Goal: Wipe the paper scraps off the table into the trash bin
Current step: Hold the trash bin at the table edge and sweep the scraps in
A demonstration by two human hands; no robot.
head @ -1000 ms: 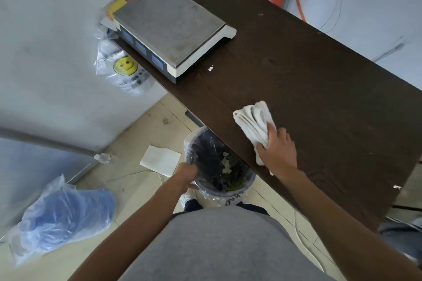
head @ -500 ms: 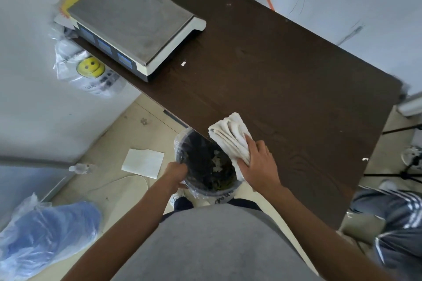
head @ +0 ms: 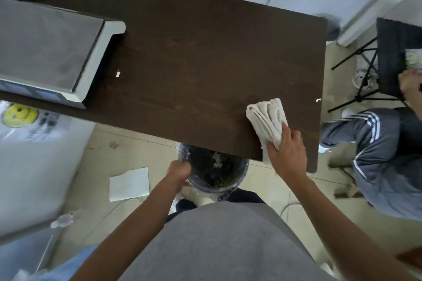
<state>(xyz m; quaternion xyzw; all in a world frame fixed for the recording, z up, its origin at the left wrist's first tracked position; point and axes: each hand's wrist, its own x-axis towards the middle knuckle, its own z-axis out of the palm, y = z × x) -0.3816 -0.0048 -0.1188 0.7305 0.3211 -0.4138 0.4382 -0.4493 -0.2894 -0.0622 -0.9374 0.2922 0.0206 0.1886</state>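
Observation:
The dark brown table [head: 205,52] runs across the upper half of the view. My right hand [head: 286,155] presses a folded white cloth [head: 267,121] flat on the table near its front right corner. My left hand [head: 179,170] grips the rim of a black bag-lined trash bin [head: 212,171], held just under the table's front edge, with scraps inside. One small white paper scrap [head: 117,73] lies on the table beside the scale. Another paper scrap [head: 318,100] sits at the right edge.
A grey weighing scale [head: 50,52] fills the table's left end. A white sheet [head: 129,183] lies on the floor left of the bin. A seated person in grey striped trousers [head: 376,155] is close to the table's right end, beside a black stand [head: 388,57].
My right hand with the cloth has slid from above the bin rightward to the table's front right corner. The view turned right. My left hand stays on the bin.

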